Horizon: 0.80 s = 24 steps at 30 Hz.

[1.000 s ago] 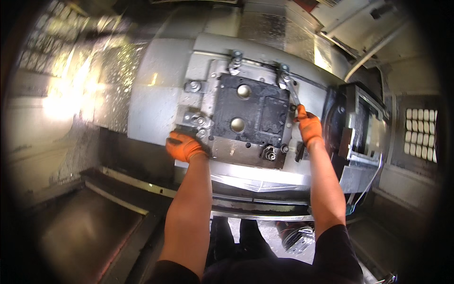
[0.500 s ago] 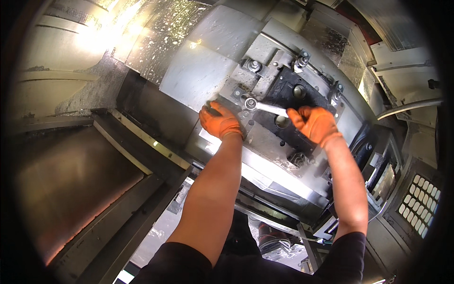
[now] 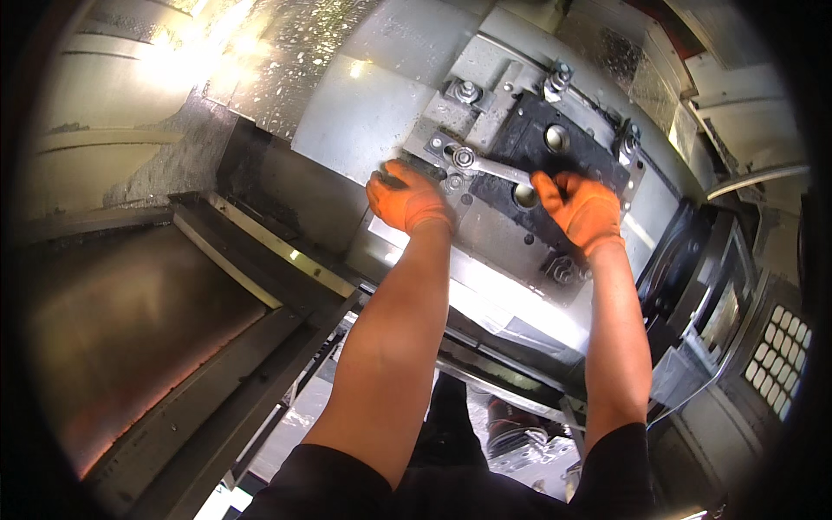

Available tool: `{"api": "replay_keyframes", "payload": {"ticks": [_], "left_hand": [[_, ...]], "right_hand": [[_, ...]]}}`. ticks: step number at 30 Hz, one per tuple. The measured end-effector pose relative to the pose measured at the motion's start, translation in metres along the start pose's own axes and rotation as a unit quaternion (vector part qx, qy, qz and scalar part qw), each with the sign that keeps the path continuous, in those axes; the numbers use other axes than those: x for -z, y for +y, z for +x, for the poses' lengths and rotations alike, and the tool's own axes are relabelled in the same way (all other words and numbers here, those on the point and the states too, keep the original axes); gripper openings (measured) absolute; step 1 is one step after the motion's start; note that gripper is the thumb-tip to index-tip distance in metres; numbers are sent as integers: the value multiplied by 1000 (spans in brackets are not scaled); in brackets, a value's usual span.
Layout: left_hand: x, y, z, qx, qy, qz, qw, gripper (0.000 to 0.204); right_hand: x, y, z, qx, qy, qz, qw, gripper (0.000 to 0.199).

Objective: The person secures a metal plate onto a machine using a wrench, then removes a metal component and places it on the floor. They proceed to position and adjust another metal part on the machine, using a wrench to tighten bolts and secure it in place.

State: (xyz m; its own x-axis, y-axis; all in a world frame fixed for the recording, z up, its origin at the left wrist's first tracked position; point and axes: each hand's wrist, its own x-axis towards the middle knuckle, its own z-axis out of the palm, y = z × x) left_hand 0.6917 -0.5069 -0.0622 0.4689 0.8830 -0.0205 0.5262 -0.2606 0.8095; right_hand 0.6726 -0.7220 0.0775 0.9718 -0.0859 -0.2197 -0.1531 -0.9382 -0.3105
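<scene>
My right hand (image 3: 582,212), in an orange glove, is closed around the handle of a silver ring wrench (image 3: 498,169). The wrench's ring end surrounds a bolt head or nut at the left side of a metal fixture (image 3: 494,54). My left hand (image 3: 409,199), also gloved in orange, has its fingers curled at the fixture's near left corner, by the ring end; what it grips there is hidden. Beneath the wrench handle lies a black plate (image 3: 529,121) with two large round holes. One hole is partly covered by the handle.
Clamp nuts stand up around the plate: one at the upper left (image 3: 465,91), others at the far edge (image 3: 559,78) and near edge (image 3: 563,270). Wet sheet-metal walls enclose the machine. A dark frame rail (image 3: 234,251) runs along the left, and a hose (image 3: 754,178) curves at the right.
The whole view has shifted, so the fixture sits higher in the picture. The wrench handle has swung slightly toward me with my right hand, its ring still on the same bolt.
</scene>
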Motion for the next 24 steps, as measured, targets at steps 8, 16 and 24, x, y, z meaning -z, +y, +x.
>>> {"api": "replay_keyframes", "payload": {"ticks": [8, 16, 24], "left_hand": [[-7, -22, 6, -156, 79, 66, 982, 39], [5, 2, -4, -35, -1, 114, 993, 54], [42, -16, 15, -3, -32, 48, 998, 56]], "right_hand": [[-52, -38, -74, -179, 44, 103, 977, 61], [1, -20, -78, -167, 123, 163, 965, 57], [-28, 12, -330, -285, 63, 445, 847, 32]]}}
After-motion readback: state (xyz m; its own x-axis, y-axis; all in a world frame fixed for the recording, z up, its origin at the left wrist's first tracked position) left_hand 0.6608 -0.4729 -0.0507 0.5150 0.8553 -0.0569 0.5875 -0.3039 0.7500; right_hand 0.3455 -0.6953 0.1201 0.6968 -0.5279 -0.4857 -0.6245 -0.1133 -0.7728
